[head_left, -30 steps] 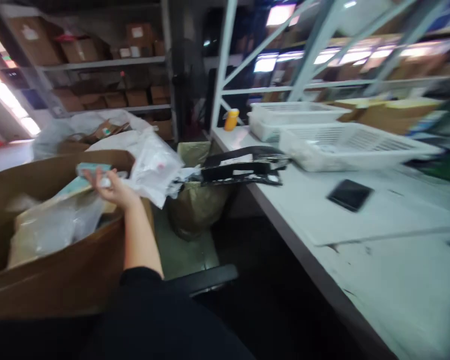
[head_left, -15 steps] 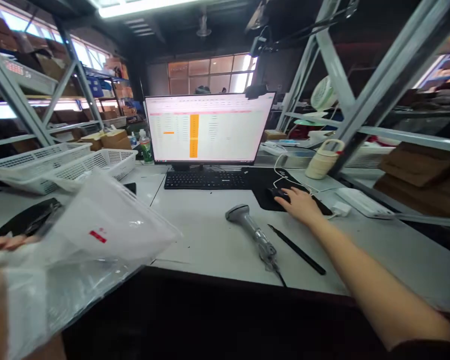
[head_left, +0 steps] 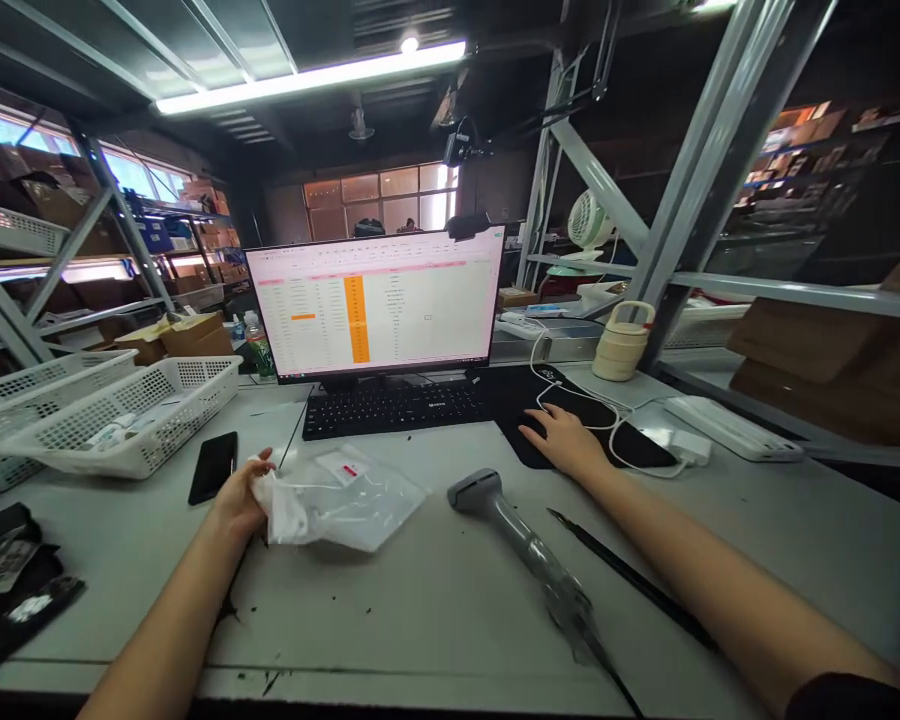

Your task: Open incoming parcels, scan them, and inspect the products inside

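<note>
My left hand (head_left: 240, 497) is closed on one end of a clear plastic bag (head_left: 379, 505), which has a small red mark and a bunched white part near my fingers. The bag lies low over the desk in front of the keyboard (head_left: 394, 408). My right hand (head_left: 562, 440) rests on the black mouse pad (head_left: 525, 390), curved over a dark computer mouse that is mostly hidden beneath it. Between my arms lies a grey barcode scanner (head_left: 521, 540), with a thin black pen-like tool (head_left: 622, 570) alongside. The monitor (head_left: 427, 310) shows a spreadsheet with an orange column.
White perforated baskets (head_left: 150, 410) stand at the left, near a black phone (head_left: 214, 467). A black plastic package (head_left: 15, 590) lies at the left edge. On the right are a cream container with a handle (head_left: 620, 345), a white power strip (head_left: 731, 428) and loose white cables.
My left hand has brought the plastic bag from the lower left forward onto the desk. My right hand stays at the mouse. The view has tilted upward and shifted.
</note>
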Tool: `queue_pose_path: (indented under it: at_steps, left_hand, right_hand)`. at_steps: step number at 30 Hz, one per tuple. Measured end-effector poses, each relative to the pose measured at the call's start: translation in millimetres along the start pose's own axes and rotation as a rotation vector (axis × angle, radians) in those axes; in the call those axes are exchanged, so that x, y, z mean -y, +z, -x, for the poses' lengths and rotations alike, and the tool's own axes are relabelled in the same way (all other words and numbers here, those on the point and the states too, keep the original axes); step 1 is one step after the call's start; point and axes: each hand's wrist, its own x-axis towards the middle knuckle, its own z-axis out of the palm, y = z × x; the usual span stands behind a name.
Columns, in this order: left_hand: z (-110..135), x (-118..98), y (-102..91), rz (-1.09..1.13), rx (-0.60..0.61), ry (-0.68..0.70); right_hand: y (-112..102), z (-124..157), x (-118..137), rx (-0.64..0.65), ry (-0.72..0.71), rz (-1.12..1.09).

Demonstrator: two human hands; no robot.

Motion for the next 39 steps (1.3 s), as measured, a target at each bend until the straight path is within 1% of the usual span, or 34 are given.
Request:
queue_pose_path:
  at_steps: [2, 4, 7, 8, 10, 13, 14, 17, 21, 23, 27, 30, 35, 37, 39]
  left_hand:
    - [1.9, 1.5, -2.2, -0.007, 0.012, -0.033]
    - [3.4, 0.0, -4.5, 0.001, 0.008, -0.036]
    - [2.7, -2.3, -7.3, 0.039, -0.058, 0.017]
    - [1.6, -2.2, -8.4, 0.047, -0.077, 0.061]
    - [-1.1, -0.8, -11.0, 0.025, -0.088, 0.206]
    - [-3.4, 3.3, -16.0, -0.12, -0.059, 0.457]
    - [-3.2, 4.8, -17.5, -0.179, -0.058, 0.521]
    - [-0.2, 8.7, -20.6, -0.311, -0.068, 0.639]
    - [4.3, 10.6, -20.0, -0.379, -0.092, 0.756]
    - [4.4, 10.7, -18.3, -0.365, -0.097, 0.733]
    - [-2.1, 13.6, -15.2, -0.313, -0.119, 0.536]
    - [-11.4, 19.2, -15.8, -0.333, -0.087, 0.435]
    - [-23.9, 24.1, -19.3, -0.342, -0.022, 0.387]
    - [-26.6, 22.9, -21.3, -0.333, -0.028, 0.387]
    - [-29.9, 21.7, -24.4, -0.353, -0.028, 0.342]
  right_hand:
    - [4.9, -2.4, 1.1, -0.02, -0.004, 0.007]
    - [8.1, -2.3, 0.9, -0.035, 0.001, 0.013]
    - [10.5, -0.4, -1.4, -0.05, 0.014, 0.021]
    - [10.9, 0.2, -2.4, -0.054, 0.018, 0.024]
    - [11.4, 1.0, -3.9, -0.06, 0.024, 0.027]
    - [12.0, 1.5, -4.8, -0.068, 0.03, 0.026]
    - [12.1, 1.6, -4.8, -0.071, 0.031, 0.025]
    - [12.3, 1.6, -4.5, -0.078, 0.03, 0.018]
    - [12.0, 1.7, -3.8, -0.075, 0.027, 0.01]
    - [11.5, 1.7, -3.4, -0.072, 0.023, 0.005]
    - [9.8, 1.9, -2.4, -0.072, 0.017, -0.01]
    - [8.7, 2.2, -1.8, -0.072, 0.015, -0.018]
    - [7.5, 3.0, -0.9, -0.075, 0.02, -0.024]
    - [7.2, 3.7, -0.7, -0.073, 0.022, -0.026]
    - [7.6, 4.0, -0.9, -0.069, 0.021, -0.029]
